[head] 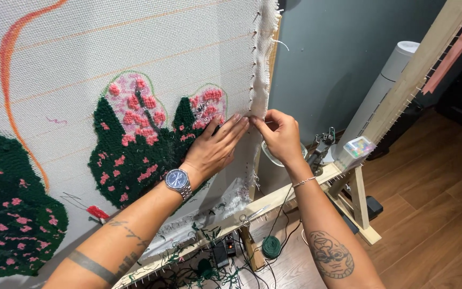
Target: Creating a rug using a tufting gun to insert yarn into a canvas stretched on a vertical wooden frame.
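Two bare hands meet at the right edge of a white tufting cloth [135, 48] stretched on a wooden frame [290, 195]. The left hand [212, 150] lies flat on the cloth, fingers [231, 131] straight and pressed together, tips reaching the frayed cloth edge [263, 64] where it hooks over the frame's nails. A silver wristwatch [177, 181] with a blue dial sits on that wrist. The right hand [280, 136] comes in from the other side, fingers curled, thumb and forefinger pinching the cloth edge just beside the left fingertips — the two hands nearly touch. A thin bracelet [304, 182] circles the right wrist.

Under the left palm is a tufted patch of dark green and pink yarn [135, 144]; a second green and pink patch [12, 208] sits at the lower left, well apart, and an orange drawn line [14, 85] curves above it. Below, on the wooden floor [434, 214], lies a ball of green yarn [271, 247] among black cables. A tufting gun [319, 147] rests on the frame's lower bar behind the right hand, near a clear plastic box [355, 150] — a white cylinder [386, 80] stands against the grey wall.
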